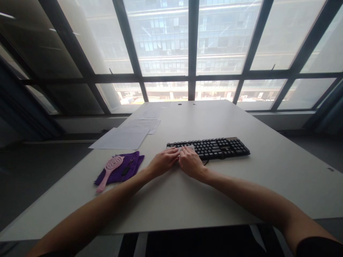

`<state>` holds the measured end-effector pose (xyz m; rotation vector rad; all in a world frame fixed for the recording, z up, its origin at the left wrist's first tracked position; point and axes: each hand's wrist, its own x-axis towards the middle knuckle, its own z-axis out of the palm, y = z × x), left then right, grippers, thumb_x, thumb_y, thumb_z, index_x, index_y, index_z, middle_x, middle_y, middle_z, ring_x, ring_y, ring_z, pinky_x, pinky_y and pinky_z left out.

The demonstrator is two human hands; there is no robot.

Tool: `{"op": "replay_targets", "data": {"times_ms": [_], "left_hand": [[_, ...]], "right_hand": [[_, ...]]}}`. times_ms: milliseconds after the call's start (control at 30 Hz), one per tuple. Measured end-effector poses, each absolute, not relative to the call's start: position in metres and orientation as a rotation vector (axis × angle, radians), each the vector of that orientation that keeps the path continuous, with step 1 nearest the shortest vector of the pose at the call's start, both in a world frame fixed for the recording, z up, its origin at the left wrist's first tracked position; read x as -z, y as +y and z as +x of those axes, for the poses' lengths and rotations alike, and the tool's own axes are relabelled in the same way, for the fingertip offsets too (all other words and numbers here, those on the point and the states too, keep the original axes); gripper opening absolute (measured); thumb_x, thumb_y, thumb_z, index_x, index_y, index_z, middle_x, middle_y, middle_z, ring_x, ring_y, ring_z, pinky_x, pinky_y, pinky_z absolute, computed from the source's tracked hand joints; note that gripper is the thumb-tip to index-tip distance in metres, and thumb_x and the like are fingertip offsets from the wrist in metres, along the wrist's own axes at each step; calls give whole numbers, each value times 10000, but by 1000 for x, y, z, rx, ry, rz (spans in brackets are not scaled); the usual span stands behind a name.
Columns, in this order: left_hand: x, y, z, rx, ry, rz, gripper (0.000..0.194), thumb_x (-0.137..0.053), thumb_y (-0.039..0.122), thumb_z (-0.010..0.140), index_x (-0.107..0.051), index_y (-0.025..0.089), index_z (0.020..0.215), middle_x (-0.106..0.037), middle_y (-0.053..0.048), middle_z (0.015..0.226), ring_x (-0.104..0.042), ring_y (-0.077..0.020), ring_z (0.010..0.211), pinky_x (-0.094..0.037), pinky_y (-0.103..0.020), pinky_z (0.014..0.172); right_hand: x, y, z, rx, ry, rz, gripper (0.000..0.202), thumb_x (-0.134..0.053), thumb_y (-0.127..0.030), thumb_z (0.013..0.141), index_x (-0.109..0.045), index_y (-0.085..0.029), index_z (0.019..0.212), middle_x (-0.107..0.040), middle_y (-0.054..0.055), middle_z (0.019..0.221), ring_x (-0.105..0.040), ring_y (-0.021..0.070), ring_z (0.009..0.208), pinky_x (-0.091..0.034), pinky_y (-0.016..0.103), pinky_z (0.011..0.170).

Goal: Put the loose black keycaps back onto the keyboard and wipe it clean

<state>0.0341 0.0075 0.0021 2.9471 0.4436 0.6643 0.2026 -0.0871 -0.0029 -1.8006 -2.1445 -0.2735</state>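
Observation:
A black keyboard (211,148) lies across the white table in front of me. My left hand (164,162) is over its left end, fingers bent together, with the fingertips at the edge of a small white tissue (191,147). Close beside it, my right hand (190,163) presses the same tissue onto the left keys, its fingers closed on it. Both hands nearly touch each other and cover the keyboard's left part. A short piece of black cord (206,162) shows at the front edge of the keyboard, by my right wrist.
Left of my hands, a pink hairbrush (114,164) and a small dark object with a metal end (125,170) lie on a folded purple cloth (138,159). Paper sheets (120,138) spread along the table's left side. Large windows (160,39) stand behind the white table (203,200).

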Motion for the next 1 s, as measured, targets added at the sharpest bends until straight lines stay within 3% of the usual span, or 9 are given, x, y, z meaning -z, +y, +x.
{"op": "replay_targets", "data": {"times_ms": [1000], "left_hand": [[4, 11, 34, -697, 440, 2951, 379, -482, 341, 1041, -621, 262, 1385, -618, -49, 1439, -535, -257, 1381, -465, -441, 1162]], "right_hand": [[3, -88, 205, 260, -2129, -1792, 457, -426, -217, 992, -606, 11, 1344, -568, 253, 1442, -478, 272, 1410, -331, 398, 1196]]}}
